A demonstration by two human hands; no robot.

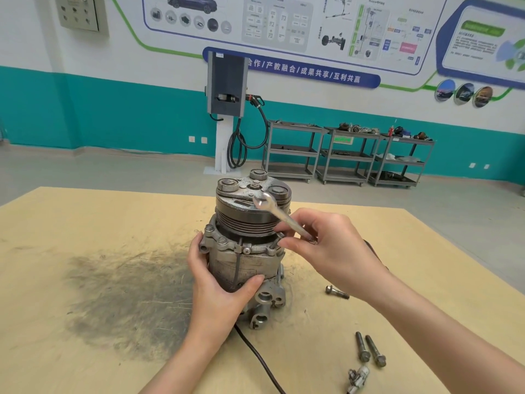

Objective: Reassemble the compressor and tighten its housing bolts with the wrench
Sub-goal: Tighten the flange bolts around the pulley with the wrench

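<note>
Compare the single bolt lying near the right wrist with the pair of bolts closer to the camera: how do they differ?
The single bolt lies alone, close to the compressor, pointing sideways. The pair of bolts lies side by side, almost parallel, nearer the table's front edge, heads toward the camera. The single bolt looks darker and shorter; the pair looks greyer and longer. All three lie loose on the table, not yet fitted, and no hand touches them.

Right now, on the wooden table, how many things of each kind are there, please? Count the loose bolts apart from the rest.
Compressor, gripped by the left hand: 1
Wrench, held in the right hand: 1
Loose bolts: 3, one near the right wrist, two side by side
Small connector: 1
Black cable: 1
Total: 7
</note>
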